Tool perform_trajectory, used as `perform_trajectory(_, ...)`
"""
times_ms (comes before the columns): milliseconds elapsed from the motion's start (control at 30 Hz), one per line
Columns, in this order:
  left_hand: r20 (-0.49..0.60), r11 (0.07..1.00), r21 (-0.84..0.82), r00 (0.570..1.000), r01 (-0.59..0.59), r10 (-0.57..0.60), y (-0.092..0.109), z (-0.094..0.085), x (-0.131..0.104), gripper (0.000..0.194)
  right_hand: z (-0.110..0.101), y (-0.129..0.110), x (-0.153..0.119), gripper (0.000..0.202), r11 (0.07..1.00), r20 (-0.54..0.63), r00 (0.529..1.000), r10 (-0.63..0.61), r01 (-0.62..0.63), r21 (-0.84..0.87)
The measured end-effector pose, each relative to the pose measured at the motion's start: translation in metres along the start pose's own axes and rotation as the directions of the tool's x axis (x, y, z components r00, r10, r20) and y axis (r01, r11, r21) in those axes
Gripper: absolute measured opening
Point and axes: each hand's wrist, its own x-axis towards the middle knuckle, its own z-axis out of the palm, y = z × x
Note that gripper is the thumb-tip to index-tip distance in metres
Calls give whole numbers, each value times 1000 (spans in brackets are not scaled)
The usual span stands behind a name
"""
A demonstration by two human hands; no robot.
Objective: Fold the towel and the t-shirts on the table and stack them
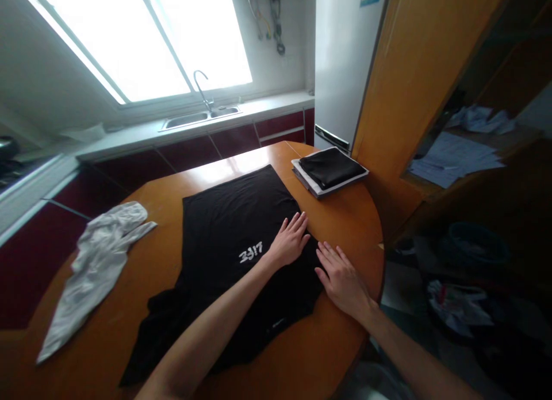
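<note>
A black T-shirt (228, 222) with white lettering lies spread on the wooden table (345, 222), its hem toward the window and its neck side toward me. My left hand (290, 239) rests flat on the shirt's right side, near the sleeve, with fingers stretched out. Beside it, my right hand (342, 276) lies palm down at the sleeve's outer edge, fingers extended, partly over the cloth and partly over the wood. My left forearm covers part of the shirt's middle. Neither hand grips anything that I can see.
A crumpled white garment (101, 256) lies at the table's left. Folded clothes (332, 169), black on top, are stacked at the far right. Beyond the table are a counter with a sink (190, 120) and a fridge (345, 61). A shelf with papers (457, 156) stands right.
</note>
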Motion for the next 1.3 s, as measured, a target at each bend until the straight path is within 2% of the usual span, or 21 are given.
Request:
perform_trajectory(100,-46,998,22,997,58,-57,-2,-2,-2,55,2,2,-1,49,1000,-35,999,30,-30,-1)
perform_trajectory(233,-14,996,31,996,87,-86,1,-1,-10,61,4,5,-1,46,997,-84,995,60,-56,43)
perform_trajectory(333,-43,992,26,991,125,-124,1,2,-11,60,5,7,-2,45,993,-134,987,92,-81,86)
perform_trajectory(433,-112,974,31,969,225,-220,-5,2,-11,57,5,10,-3,45,988,-190,975,112,-88,129)
perform_trajectory(533,-163,938,34,928,345,-336,-16,-2,-11,55,5,14,-3,48,980,-240,958,158,-121,159)
perform_trajectory(600,-196,934,32,919,356,-343,-20,-5,-12,54,5,15,-2,51,974,-258,945,199,-161,160)
perform_trajectory(667,-189,962,36,947,270,-259,-21,-7,-13,54,4,14,-1,54,976,-235,951,203,-177,128)
perform_trajectory(767,-89,988,33,985,154,-150,-16,-6,-15,56,5,10,-1,55,992,-113,985,127,-125,33)
perform_trajectory(867,-47,977,16,977,211,-210,-11,0,-15,63,7,7,0,53,995,-30,995,96,-97,-31)
perform_trajectory(1000,-124,936,-76,928,344,-352,-21,3,-12,54,11,9,1,52,989,-76,986,148,-148,17)
perform_trajectory(1100,-224,877,-210,851,433,-474,-40,-4,-8,47,9,13,1,53,968,-166,960,226,-202,150)
perform_trajectory(1167,-285,835,-290,790,469,-543,-52,-10,-7,49,6,16,0,54,929,-219,925,310,-246,275)
perform_trajectory(1200,-309,828,-309,774,467,-552,-55,-13,-8,52,4,17,0,55,902,-238,902,360,-271,335)
perform_trajectory(1233,-328,837,-310,776,450,-539,-56,-16,-8,55,3,18,-1,56,874,-253,876,410,-298,385)
perform_trajectory(1267,-340,861,-294,796,415,-500,-54,-18,-9,56,1,20,-1,57,847,-265,850,455,-322,422)
perform_trajectory(1300,-339,896,-264,835,358,-434,-51,-19,-10,56,0,21,-2,57,829,-274,829,487,-339,445)
